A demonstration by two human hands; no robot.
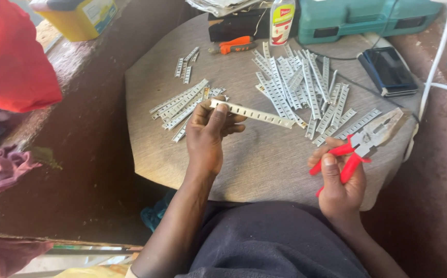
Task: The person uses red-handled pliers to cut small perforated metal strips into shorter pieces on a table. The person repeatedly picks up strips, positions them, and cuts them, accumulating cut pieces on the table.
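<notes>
My left hand (208, 135) grips one end of a long pale perforated metal strip (257, 115), held level above the wooden board (264, 159) on my lap. My right hand (339, 183) is closed around the red handles of a pair of pliers (360, 146), whose metal jaws point up and right over the board's right corner. The pliers and the held strip are apart. A neat stack of similar strips (179, 104) lies just beyond my left hand. A larger loose heap of strips (306, 87) spreads across the board's far right.
Several short strip pieces (185, 64) lie at the far left of the board. Beyond are an orange-handled tool (232, 46), a white bottle (281, 20), a teal case (357, 18), a dark phone (388, 71), a white cable (434, 67), red cloth (12, 56) and a yellow tub (79, 18).
</notes>
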